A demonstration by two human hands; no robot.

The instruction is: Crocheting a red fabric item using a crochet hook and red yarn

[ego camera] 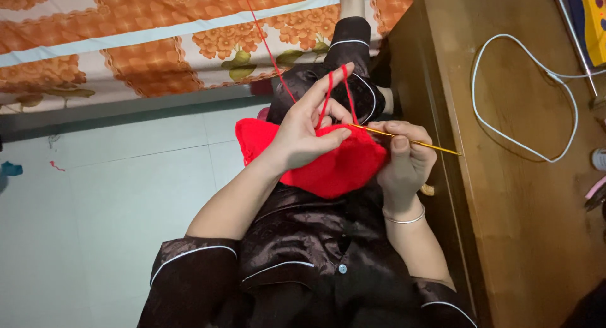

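Observation:
My left hand (308, 127) pinches the upper edge of a red crocheted piece (328, 167) that rests over my lap. Red yarn (329, 94) is looped over its raised index finger and runs up and away toward the bed. My right hand (406, 157) grips a thin golden crochet hook (416, 142), whose tip points left into the edge of the red piece right beside my left thumb. A silver bangle (404, 219) circles my right wrist. I wear dark satin clothes with white piping.
A wooden table (517, 195) stands close on the right with a looped white cable (536, 94) on it. A bed with an orange flowered sheet (158, 44) lies ahead. Pale floor tiles (113, 208) spread to the left.

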